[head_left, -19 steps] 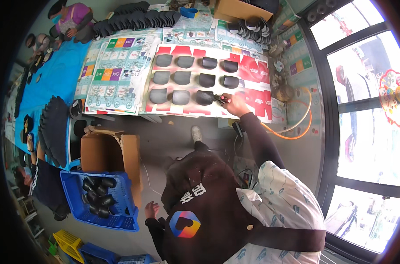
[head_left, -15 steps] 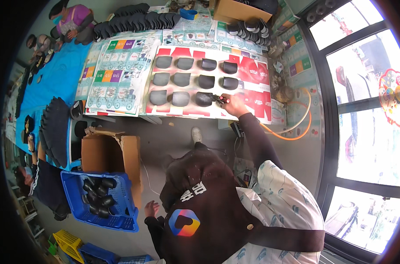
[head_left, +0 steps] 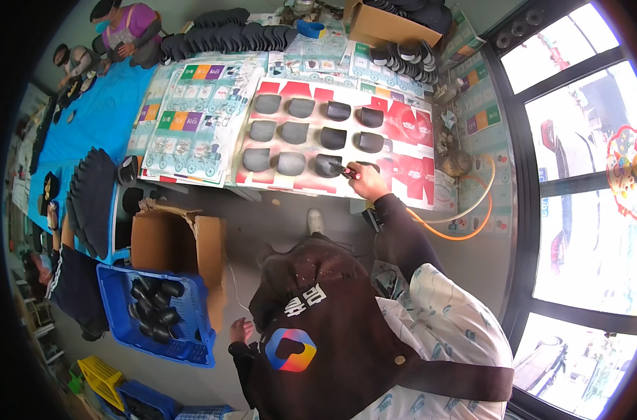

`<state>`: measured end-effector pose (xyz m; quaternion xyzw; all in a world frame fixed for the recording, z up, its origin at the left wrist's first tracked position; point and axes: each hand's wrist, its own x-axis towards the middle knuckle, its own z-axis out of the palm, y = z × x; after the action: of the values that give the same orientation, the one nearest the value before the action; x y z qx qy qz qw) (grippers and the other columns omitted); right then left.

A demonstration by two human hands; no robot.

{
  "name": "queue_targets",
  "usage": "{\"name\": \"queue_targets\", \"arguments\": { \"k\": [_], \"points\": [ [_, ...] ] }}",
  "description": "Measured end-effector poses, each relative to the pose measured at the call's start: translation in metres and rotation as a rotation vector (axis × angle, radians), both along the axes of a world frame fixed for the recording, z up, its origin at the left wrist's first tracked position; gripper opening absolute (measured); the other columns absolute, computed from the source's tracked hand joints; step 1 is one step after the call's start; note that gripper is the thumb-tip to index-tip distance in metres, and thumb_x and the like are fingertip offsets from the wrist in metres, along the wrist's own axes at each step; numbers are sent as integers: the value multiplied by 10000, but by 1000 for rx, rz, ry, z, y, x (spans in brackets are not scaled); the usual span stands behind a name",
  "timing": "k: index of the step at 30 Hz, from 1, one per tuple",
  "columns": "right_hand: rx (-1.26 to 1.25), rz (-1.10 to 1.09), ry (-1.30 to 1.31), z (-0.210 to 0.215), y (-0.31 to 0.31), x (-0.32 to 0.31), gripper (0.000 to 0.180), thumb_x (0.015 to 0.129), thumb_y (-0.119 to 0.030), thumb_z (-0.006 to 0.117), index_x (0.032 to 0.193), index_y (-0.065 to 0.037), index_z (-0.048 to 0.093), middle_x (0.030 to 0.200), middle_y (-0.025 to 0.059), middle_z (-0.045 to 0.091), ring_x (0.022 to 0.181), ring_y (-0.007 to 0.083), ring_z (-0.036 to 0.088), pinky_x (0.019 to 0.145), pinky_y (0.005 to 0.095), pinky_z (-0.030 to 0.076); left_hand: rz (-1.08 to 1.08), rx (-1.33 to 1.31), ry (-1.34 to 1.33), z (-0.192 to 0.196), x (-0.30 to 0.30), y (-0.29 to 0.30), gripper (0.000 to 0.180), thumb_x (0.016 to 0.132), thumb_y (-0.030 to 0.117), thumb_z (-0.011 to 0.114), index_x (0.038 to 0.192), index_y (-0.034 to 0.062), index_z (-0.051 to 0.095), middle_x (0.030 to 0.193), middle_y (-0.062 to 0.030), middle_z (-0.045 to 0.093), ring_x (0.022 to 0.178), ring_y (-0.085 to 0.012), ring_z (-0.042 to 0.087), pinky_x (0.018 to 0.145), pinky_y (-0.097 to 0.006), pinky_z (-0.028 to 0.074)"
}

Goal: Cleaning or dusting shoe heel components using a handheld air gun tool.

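Note:
My right hand (head_left: pixel 369 181) grips a small dark spray gun (head_left: pixel 348 172) with red parts. Its front end is over a dark curved piece (head_left: pixel 328 165) in the near row on the table. Several similar curved pieces lie in rows: those on the left, such as the grey piece (head_left: pixel 290 164), look pale and dusty, while the black piece (head_left: pixel 333 138) and those to its right are darker. Another piece in the near row is mostly hidden behind my right hand. My left hand (head_left: pixel 241 330) hangs low beside my apron, holding nothing, fingers slightly apart.
Red and white printed sheets (head_left: pixel 409 168) cover the table. An orange hose (head_left: pixel 444 236) loops off its right side. At left stand a cardboard box (head_left: pixel 210 252) and a blue crate (head_left: pixel 203 344) of black pieces. Other people sit at a blue-covered table (head_left: pixel 94 119).
The view has shifted slightly, so the table sits lower in the picture. My right hand and the spray gun have moved a little nearer to me over the same piece.

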<state>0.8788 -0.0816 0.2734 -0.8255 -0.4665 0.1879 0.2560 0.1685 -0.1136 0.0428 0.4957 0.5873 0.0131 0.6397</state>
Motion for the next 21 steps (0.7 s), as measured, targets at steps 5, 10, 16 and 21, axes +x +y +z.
{"name": "queue_targets", "arguments": {
  "k": [5,10,16,21],
  "points": [
    [-97,0,-73,-5,9,-2,180,807,-121,577,954,-66,665,863,230,676,869,449,656,770,524,496,176,-93,-46,9,0,-7,430,1005,320,588,1335,44,566,1140,-198,722,961,-318,718,834,-425,559],
    [-42,77,-98,-22,8,0,175,798,-98,569,935,-72,674,835,214,676,847,445,657,769,521,501,178,-171,75,10,9,-24,454,1010,324,591,1361,39,543,1163,-201,712,979,-328,712,869,-444,560],
    [-81,91,-70,-12,8,-1,243,820,-125,549,1014,-92,692,866,231,691,874,453,667,799,549,512,-16,17,-64,-5,-10,-57,456,1015,301,584,1383,36,530,1165,-207,703,1019,-321,697,905,-439,553],
    [-213,61,-56,-2,-5,2,318,844,-158,534,1106,-115,710,887,269,693,901,466,669,820,574,513,157,-256,-104,25,17,-24,409,1026,258,576,1356,17,541,1152,-209,704,1008,-320,693,896,-415,556]
  ]
}}
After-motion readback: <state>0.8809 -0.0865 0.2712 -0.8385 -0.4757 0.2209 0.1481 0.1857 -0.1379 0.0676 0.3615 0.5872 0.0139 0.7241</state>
